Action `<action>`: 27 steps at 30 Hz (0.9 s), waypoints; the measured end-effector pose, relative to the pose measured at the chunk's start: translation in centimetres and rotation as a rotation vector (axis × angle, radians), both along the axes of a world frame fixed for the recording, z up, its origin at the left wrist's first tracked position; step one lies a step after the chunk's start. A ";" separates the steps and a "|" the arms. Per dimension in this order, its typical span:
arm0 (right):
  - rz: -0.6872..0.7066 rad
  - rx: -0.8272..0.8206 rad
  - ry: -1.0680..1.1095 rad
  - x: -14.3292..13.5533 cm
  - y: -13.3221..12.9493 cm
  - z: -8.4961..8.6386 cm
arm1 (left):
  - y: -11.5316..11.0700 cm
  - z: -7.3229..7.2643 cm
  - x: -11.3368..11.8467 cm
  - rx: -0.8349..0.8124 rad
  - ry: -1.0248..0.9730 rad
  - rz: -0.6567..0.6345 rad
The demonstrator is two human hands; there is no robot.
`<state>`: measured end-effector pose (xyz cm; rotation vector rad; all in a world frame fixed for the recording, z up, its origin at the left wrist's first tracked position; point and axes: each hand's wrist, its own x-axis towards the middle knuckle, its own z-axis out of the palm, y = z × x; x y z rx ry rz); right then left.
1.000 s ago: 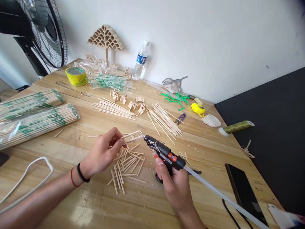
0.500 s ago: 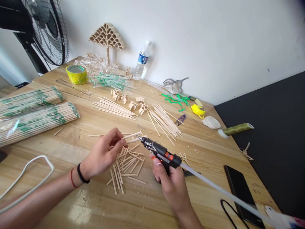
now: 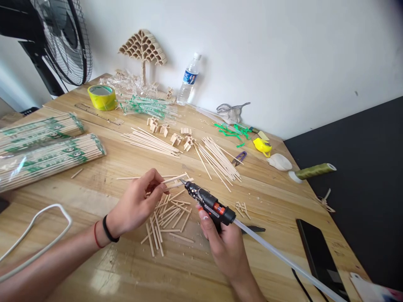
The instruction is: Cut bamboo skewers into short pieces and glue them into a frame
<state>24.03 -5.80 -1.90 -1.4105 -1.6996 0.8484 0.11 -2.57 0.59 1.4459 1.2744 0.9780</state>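
My left hand pinches short wooden sticks between thumb and fingers, above a loose pile of cut sticks. My right hand is wrapped round a black glue gun with orange parts. Its metal nozzle is at the held sticks; whether it touches them I cannot tell. A long translucent glue stick runs out of the gun's rear toward the lower right. Small stick assemblies and longer sticks lie farther back on the wooden table.
Wrapped stick bundles and a white cable are at the left. Behind stand yellow tape, a stick tree and a bottle. Purple snips, a yellow tape measure and a phone lie right.
My right hand and the rear of the glue gun have shifted slightly left and down, with the nozzle still by the sticks. My left hand has hardly moved.
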 end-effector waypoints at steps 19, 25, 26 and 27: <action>-0.026 0.027 0.001 -0.2 -0.1 1.0 | 0.1 0.3 0.0 -0.006 -0.031 -0.008; -0.013 0.035 -0.042 -0.4 -0.2 1.2 | 0.1 0.3 0.0 -0.011 -0.043 -0.001; 0.015 0.048 -0.058 -0.4 -0.1 1.3 | 0.1 0.2 0.1 -0.010 -0.040 -0.003; 0.039 0.062 -0.070 -0.4 0.0 1.3 | 0.1 0.2 0.1 -0.008 -0.039 -0.005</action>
